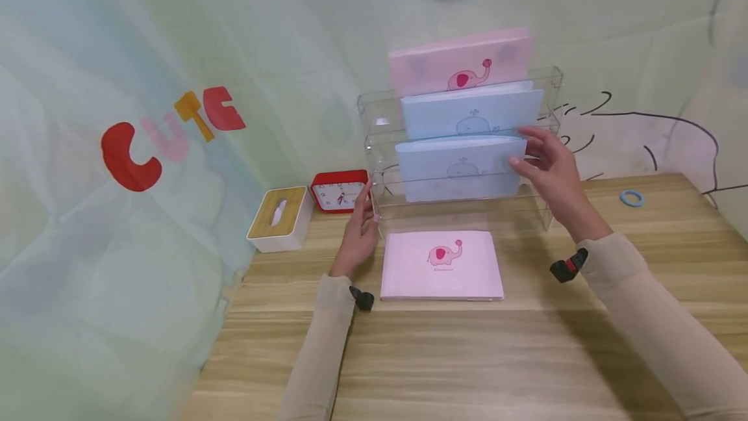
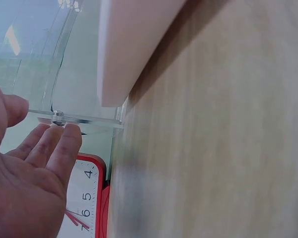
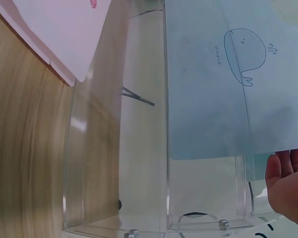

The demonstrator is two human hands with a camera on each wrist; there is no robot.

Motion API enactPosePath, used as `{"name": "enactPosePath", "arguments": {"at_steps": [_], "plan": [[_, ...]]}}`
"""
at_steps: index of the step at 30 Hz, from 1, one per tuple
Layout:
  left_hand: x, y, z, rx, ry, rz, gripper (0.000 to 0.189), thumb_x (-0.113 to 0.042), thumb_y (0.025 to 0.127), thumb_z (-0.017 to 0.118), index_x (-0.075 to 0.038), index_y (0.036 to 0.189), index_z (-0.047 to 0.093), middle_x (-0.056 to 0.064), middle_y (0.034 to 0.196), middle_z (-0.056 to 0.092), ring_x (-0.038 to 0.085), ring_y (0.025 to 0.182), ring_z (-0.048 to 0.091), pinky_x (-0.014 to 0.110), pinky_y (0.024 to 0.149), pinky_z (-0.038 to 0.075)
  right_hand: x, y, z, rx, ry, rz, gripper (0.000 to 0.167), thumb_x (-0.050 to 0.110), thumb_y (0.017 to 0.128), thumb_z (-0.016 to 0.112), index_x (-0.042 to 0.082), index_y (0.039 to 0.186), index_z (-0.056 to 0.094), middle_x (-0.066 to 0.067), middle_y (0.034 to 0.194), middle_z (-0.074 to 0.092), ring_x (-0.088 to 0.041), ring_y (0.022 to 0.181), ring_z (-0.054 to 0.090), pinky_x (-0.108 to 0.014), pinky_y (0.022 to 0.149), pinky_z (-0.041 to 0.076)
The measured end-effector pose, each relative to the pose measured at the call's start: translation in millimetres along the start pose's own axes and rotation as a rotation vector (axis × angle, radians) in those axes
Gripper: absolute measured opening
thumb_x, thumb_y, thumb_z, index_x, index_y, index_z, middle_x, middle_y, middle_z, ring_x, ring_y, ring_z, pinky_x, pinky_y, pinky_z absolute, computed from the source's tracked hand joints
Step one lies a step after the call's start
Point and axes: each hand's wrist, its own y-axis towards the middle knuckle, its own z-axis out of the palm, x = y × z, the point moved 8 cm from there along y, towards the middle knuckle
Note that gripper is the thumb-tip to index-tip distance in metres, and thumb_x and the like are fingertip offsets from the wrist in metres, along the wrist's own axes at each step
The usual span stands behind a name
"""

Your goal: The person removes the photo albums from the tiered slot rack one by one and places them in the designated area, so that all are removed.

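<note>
A clear acrylic rack [image 1: 380, 122] with stepped tiers stands on the table against the curtain. In its lowest filled tier sits a light blue whale booklet [image 1: 461, 174]; my right hand [image 1: 549, 171] pinches its right edge, thumb in front and fingers behind. Another blue whale booklet [image 1: 473, 112] stands in the tier above, and a pink elephant booklet [image 1: 461, 67] at the top. With fingers fairly straight, my left hand [image 1: 358, 236] touches the rack's left side panel. A second pink elephant booklet [image 1: 442, 278] lies flat on the table before the rack.
Left of the rack stands a red alarm clock [image 1: 341, 192], close behind my left fingers. Beside it is a white tissue box [image 1: 280, 218] with a wooden lid. A small blue ring [image 1: 632, 199] lies to the right. The printed curtain [image 1: 280, 70] hangs behind and left.
</note>
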Motion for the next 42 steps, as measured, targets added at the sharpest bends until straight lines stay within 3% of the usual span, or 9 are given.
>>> {"name": "enactPosePath", "arguments": {"at_steps": [4, 7, 10, 14, 19, 24, 32, 38, 42], "plan": [[-3.3, 1.0, 0.0, 0.000, 0.009, 0.023, 0.086, -0.013, 0.112, 0.052, -0.073, 0.158, 0.010, 0.009, 0.169, 0.040, 0.035, 0.144, 0.055, 0.056, 0.123, 0.048, 3.4, 7.4, 0.2, 0.028, -0.040, 0.003, 0.052, 0.026, 0.106, 0.070, 0.021, 0.156, 0.055, -0.008, 0.158, 0.055, -0.014, 0.134, 0.057, -0.036, 0.122, 0.050], [-6.3, 2.6, -0.7, -0.007, 0.014, 0.037, 0.086, -0.013, 0.112, 0.052, -0.072, 0.159, 0.010, 0.010, 0.168, 0.041, 0.035, 0.143, 0.055, 0.057, 0.122, 0.048, 6.7, 14.2, 1.9, 0.049, -0.037, -0.019, 0.048, 0.025, 0.105, 0.070, 0.018, 0.152, 0.060, -0.004, 0.160, 0.055, -0.015, 0.136, 0.058, -0.037, 0.123, 0.050], [-4.7, 2.6, -1.3, -0.008, 0.020, 0.022, 0.088, -0.013, 0.111, 0.053, -0.074, 0.158, 0.010, 0.010, 0.168, 0.041, 0.036, 0.144, 0.055, 0.057, 0.122, 0.049, 8.4, 18.3, 5.6, 0.071, -0.012, -0.032, 0.045, 0.023, 0.105, 0.070, 0.016, 0.149, 0.063, -0.003, 0.157, 0.058, -0.011, 0.130, 0.061, -0.024, 0.114, 0.054], [-1.5, 0.8, -1.1, -0.006, 0.029, 0.007, 0.089, -0.012, 0.111, 0.054, -0.075, 0.157, 0.010, 0.010, 0.167, 0.041, 0.035, 0.144, 0.054, 0.057, 0.122, 0.049, 8.6, 21.0, 11.1, 0.091, -0.015, -0.045, 0.042, 0.023, 0.106, 0.069, 0.013, 0.147, 0.066, -0.002, 0.148, 0.063, -0.007, 0.112, 0.063, -0.011, 0.094, 0.054], [-1.0, 0.0, -1.7, -0.013, 0.028, 0.032, 0.086, -0.014, 0.112, 0.053, -0.071, 0.160, 0.010, 0.012, 0.164, 0.043, 0.037, 0.143, 0.055, 0.058, 0.121, 0.049, 7.8, 28.1, 13.4, 0.072, -0.041, -0.060, 0.038, 0.027, 0.105, 0.071, 0.011, 0.139, 0.072, 0.008, 0.130, 0.067, -0.014, 0.099, 0.050, -0.019, 0.079, 0.044], [4.1, -2.5, -2.1, -0.015, 0.024, 0.005, 0.086, -0.013, 0.112, 0.052, -0.072, 0.158, 0.011, 0.010, 0.165, 0.043, 0.034, 0.144, 0.056, 0.057, 0.122, 0.048, 0.8, 32.9, 15.1, 0.083, -0.032, -0.038, 0.037, 0.030, 0.103, 0.074, 0.011, 0.134, 0.076, 0.020, 0.112, 0.068, -0.016, 0.094, 0.044, -0.025, 0.073, 0.038], [0.3, -0.5, 1.4, 0.017, 0.027, 0.046, 0.086, -0.014, 0.112, 0.053, -0.070, 0.161, 0.010, 0.010, 0.168, 0.039, 0.036, 0.143, 0.056, 0.057, 0.122, 0.048, -3.9, 33.6, 13.1, 0.105, 0.006, -0.059, 0.036, 0.027, 0.102, 0.075, 0.011, 0.134, 0.075, 0.015, 0.134, 0.071, -0.004, 0.121, 0.058, -0.013, 0.091, 0.053], [-0.2, -0.3, -0.7, 0.002, 0.015, 0.048, 0.085, -0.011, 0.112, 0.052, -0.066, 0.163, 0.012, 0.014, 0.161, 0.045, 0.036, 0.141, 0.057, 0.057, 0.121, 0.048, -5.0, 37.1, 17.7, 0.068, 0.030, -0.109, 0.030, 0.019, 0.103, 0.073, 0.008, 0.131, 0.076, 0.019, 0.128, 0.072, -0.006, 0.112, 0.057, -0.012, 0.086, 0.049], [-0.2, -0.4, -0.6, 0.006, 0.016, 0.041, 0.085, -0.012, 0.112, 0.053, -0.067, 0.162, 0.011, 0.013, 0.161, 0.044, 0.035, 0.141, 0.057, 0.057, 0.122, 0.048, -5.5, 37.7, 17.8, 0.021, 0.041, -0.118, 0.027, 0.015, 0.102, 0.073, 0.006, 0.128, 0.078, 0.019, 0.125, 0.073, -0.009, 0.110, 0.050, -0.019, 0.083, 0.043]]}}
